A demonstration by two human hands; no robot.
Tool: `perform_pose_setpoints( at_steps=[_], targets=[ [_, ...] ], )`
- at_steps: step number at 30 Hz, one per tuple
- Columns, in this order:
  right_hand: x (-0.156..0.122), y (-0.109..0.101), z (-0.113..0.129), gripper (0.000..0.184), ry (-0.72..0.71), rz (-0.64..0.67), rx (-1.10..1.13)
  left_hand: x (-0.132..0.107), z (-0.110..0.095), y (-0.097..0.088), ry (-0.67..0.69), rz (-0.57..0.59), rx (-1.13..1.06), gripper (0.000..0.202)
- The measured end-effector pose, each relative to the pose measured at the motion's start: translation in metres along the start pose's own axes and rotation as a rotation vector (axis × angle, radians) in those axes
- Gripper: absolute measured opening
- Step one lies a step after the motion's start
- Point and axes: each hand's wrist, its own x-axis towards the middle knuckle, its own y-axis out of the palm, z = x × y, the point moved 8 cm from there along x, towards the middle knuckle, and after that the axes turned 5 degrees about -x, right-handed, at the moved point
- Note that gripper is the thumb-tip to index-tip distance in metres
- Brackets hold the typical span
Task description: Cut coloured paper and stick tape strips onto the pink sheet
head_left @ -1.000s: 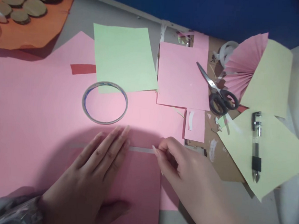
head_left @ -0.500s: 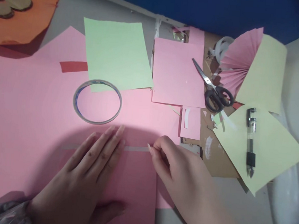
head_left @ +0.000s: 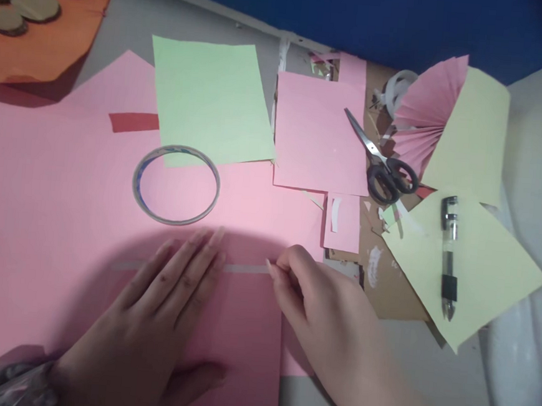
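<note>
My left hand lies flat, fingers stretched out, on a darker pink sheet that rests on a large pink paper. A thin pale tape strip runs along the sheet's top edge, passing under my left fingertips. My right hand pinches the strip's right end between thumb and fingers. A thin tape roll ring lies just beyond my left fingertips.
A light green sheet and a pink sheet lie further back. Scissors, a pleated pink fan, yellow sheets with a pen, and scraps on cardboard sit right. Wood slices on orange paper lie far left.
The view has shifted slightly; my right hand's pinch has crept a little left along the strip. My left hand stays flat in place.
</note>
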Motion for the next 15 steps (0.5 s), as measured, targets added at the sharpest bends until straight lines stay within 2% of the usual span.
perform_pose_setpoints(
  at_steps=[9, 15],
  targets=[
    [-0.002, 0.002, 0.005, 0.017, 0.016, 0.023, -0.087, 0.0, -0.001, 0.0, 0.054, 0.006, 0.034, 0.096],
    [-0.013, -0.023, -0.012, 0.017, 0.054, -0.106, -0.304, -0.002, -0.001, 0.002, 0.061, 0.003, 0.06, 0.096]
  ],
)
